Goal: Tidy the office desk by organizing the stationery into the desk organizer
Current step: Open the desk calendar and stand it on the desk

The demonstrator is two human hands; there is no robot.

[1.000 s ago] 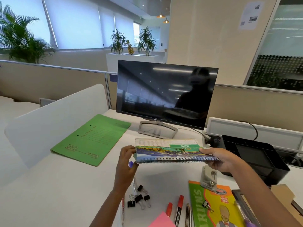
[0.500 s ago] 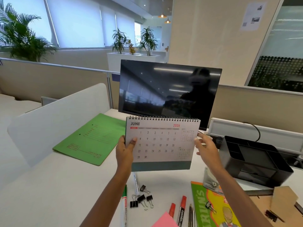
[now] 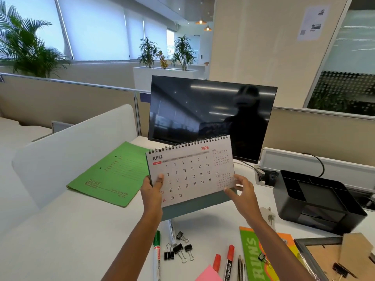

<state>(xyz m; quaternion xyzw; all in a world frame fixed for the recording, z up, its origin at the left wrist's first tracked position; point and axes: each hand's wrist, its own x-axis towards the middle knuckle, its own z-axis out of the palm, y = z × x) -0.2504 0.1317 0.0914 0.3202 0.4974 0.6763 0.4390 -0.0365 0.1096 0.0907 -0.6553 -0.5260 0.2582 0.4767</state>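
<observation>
Smooth white desk (image 3: 71,240); left hand (image 3: 152,189), right hand (image 3: 242,192) grips pinch tilted spiral-bound card calendar (image 3: 190,171).

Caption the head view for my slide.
Left hand and right hand hold a white spiral-bound June desk calendar above the white desk, black plastic desk organizer at right.

White spiral-bound desk calendar (image 3: 190,171) with dark grey numerals, red 2026 and red Sundays, on a muted teal card base (image 3: 198,206); plain green paper folder (image 3: 113,171) with darker print; matte black plastic desk organizer (image 3: 316,197); white marker with green cap (image 3: 156,248); two red-capped markers (image 3: 230,254); black binder clips (image 3: 178,250); pink sticky note (image 3: 209,275); green-and-orange booklet (image 3: 253,258) with pale lettering
</observation>
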